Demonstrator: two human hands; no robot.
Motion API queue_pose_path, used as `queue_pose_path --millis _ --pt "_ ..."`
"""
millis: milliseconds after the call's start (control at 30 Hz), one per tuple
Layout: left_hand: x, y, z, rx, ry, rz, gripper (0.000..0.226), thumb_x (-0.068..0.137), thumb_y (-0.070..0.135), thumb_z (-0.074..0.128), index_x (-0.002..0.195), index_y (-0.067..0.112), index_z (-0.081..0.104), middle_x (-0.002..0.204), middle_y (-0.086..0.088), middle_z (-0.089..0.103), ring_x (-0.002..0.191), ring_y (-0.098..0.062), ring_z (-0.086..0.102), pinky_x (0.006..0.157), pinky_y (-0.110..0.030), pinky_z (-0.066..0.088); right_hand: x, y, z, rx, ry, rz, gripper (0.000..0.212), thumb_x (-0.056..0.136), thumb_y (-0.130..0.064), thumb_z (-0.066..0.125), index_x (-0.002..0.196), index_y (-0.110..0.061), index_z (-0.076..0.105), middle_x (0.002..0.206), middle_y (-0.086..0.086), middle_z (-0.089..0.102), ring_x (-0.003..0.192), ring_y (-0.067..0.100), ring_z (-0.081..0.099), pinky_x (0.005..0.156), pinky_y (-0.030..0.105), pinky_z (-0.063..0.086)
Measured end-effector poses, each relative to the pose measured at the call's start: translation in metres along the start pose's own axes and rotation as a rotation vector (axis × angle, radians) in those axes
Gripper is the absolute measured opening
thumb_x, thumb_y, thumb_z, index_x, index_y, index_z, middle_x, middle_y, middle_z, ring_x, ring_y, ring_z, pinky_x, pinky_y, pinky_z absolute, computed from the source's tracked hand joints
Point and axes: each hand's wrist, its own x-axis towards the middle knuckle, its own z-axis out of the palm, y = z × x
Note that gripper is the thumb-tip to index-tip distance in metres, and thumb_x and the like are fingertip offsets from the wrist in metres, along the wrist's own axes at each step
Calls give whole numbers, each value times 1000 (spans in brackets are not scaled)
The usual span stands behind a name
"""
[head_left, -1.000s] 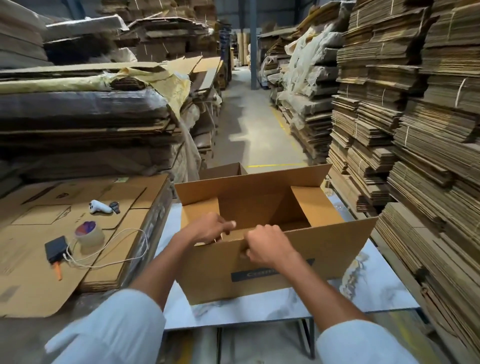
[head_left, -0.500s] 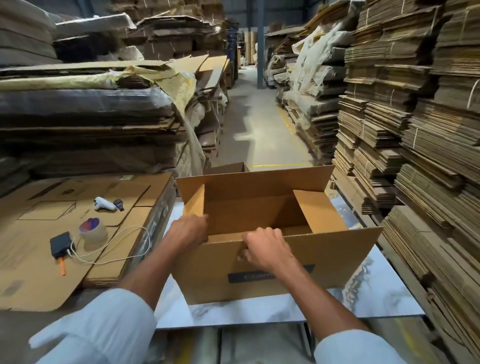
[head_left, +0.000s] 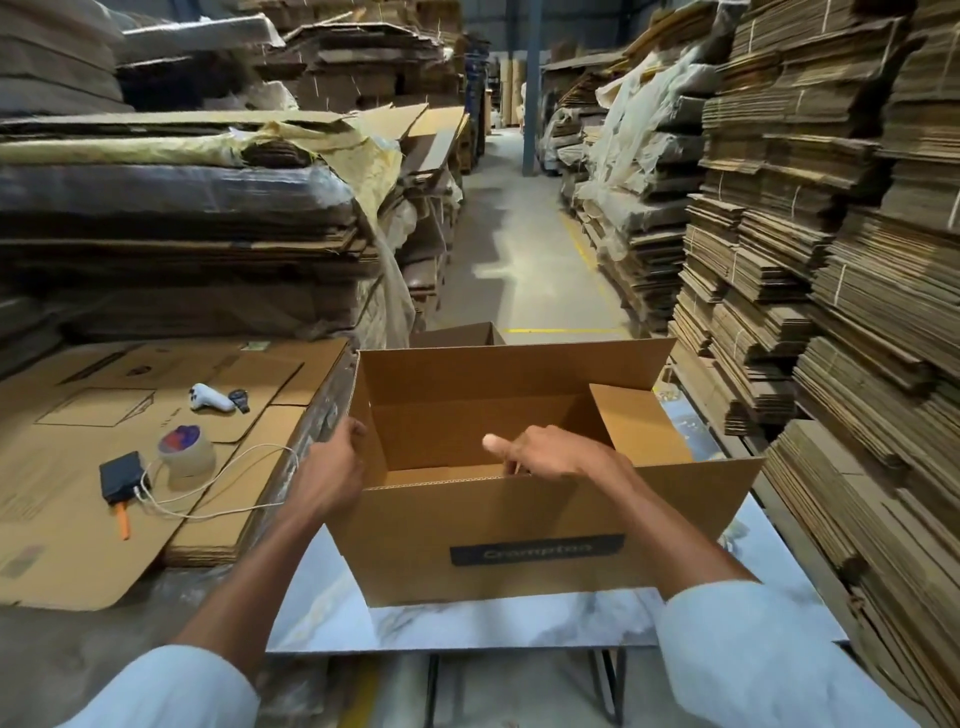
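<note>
The cardboard box (head_left: 519, 530) stands open-topped on the marble worktop (head_left: 467, 626), close to its near edge, with the far flap upright. The left hand (head_left: 332, 467) grips the box's left end wall, fingers curled round its edge. The right hand (head_left: 550, 452) hooks its fingers over the near wall's rim, thumb sticking out. A tape roll (head_left: 186, 457) lies on flattened cardboard beyond the worktop's left edge.
</note>
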Motion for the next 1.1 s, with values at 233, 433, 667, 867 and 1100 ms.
queue_pose_path --millis 233,433,667,867,1100 --pt "-2 -5 3 -69 -6 -7 39 104 5 38 134 30 43 120 -9 62 80 -19 65 59 -28 53 12 93 -29 -249 26 559 28 98 -28 58 121 -13 62 115 7 57 110 25 57 93 37 51" --pt "-3 -5 3 -75 25 -3 34 106 12 37 133 32 42 118 -12 62 80 -18 65 71 -38 60 0 101 -37 -521 149 410 22 102 -22 52 121 -19 62 105 1 59 107 23 60 86 35 44" --pt "-5 -1 3 -121 26 12 35 106 10 36 136 27 42 121 -11 62 76 -16 62 56 -27 51 -46 170 -93 -413 515 614 8 96 -21 60 103 -17 60 85 0 58 75 16 57 68 35 41" --pt "-2 4 -3 -145 -6 8 35 107 9 34 135 27 44 120 -12 62 85 -25 64 69 -39 57 -44 189 -76 -141 563 504 23 99 -20 59 120 -24 69 116 7 66 102 25 63 88 46 53" --pt "23 -7 -17 -338 -1 27 37 107 44 35 143 33 39 140 -15 57 114 -36 63 89 -55 56 -66 212 -36 1032 763 341 31 109 -35 39 118 -17 63 115 12 67 98 23 64 96 49 54"
